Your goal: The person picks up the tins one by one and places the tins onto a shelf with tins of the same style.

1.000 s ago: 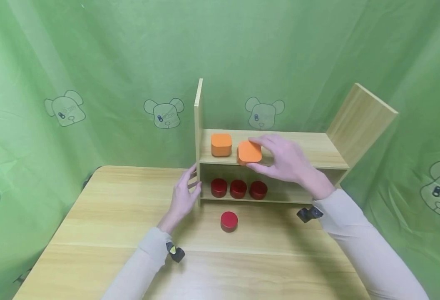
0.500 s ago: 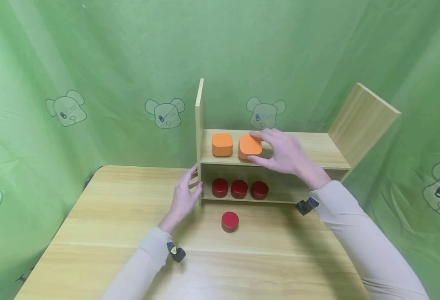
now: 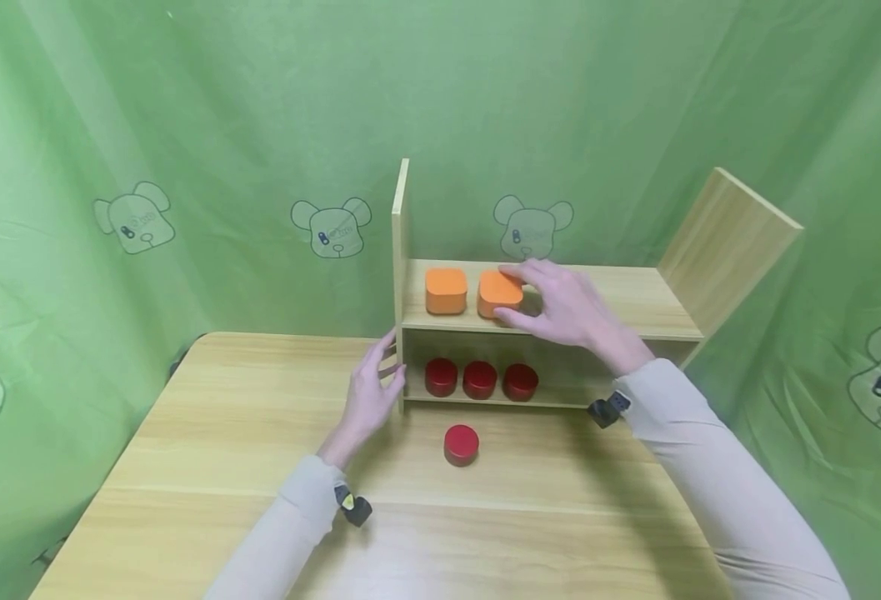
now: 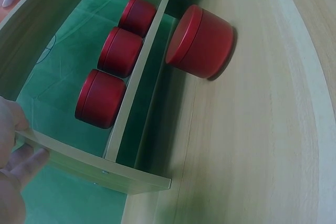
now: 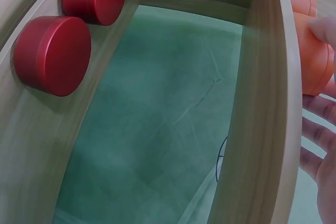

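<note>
A two-tier wooden shelf (image 3: 613, 300) stands on the table. On its upper board sit two orange rounded-square tins, one at left (image 3: 446, 292) and one to its right (image 3: 498, 292). My right hand (image 3: 568, 308) holds the right tin between thumb and fingers; the tin appears to rest on the board. My left hand (image 3: 368, 396) grips the edge of the shelf's left side panel (image 4: 94, 166), the thumb and fingers on opposite faces. Three round red tins (image 3: 479, 380) line the lower board. Another red tin (image 4: 202, 41) stands on the table before the shelf.
The shelf's left panel (image 3: 400, 217) rises upright above the upper board; its right panel (image 3: 728, 250) leans outward. The wooden table (image 3: 207, 467) extends left and forward. A green curtain (image 3: 440, 108) with bear-head prints hangs behind.
My right hand has moved the right orange tin slightly back and down onto the upper board, beside the other orange tin. My left hand stays at the side panel.
</note>
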The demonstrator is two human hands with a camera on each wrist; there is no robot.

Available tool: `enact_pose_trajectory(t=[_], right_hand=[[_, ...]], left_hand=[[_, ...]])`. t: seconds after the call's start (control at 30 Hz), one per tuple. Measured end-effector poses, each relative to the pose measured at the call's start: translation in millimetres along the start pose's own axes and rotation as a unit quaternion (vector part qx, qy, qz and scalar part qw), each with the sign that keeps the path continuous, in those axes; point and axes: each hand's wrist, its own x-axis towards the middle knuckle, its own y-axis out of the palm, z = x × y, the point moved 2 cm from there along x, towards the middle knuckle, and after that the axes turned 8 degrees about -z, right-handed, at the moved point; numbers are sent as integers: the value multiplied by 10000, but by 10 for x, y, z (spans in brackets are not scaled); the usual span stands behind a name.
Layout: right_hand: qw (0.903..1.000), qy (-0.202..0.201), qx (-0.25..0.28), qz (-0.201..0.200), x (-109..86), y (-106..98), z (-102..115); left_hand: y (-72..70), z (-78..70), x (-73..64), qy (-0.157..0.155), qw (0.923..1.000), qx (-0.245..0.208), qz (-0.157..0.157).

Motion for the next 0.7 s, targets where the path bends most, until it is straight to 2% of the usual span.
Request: enact_pose_trajectory(t=[0.4, 0.7], right_hand=[[9993, 263, -80, 273, 19, 51, -39], [9994, 266, -33, 238, 16, 68, -64]], left_hand=[[-1, 23, -7, 69, 10000, 10, -19], [-8, 8, -6, 15, 10000, 42, -11]])
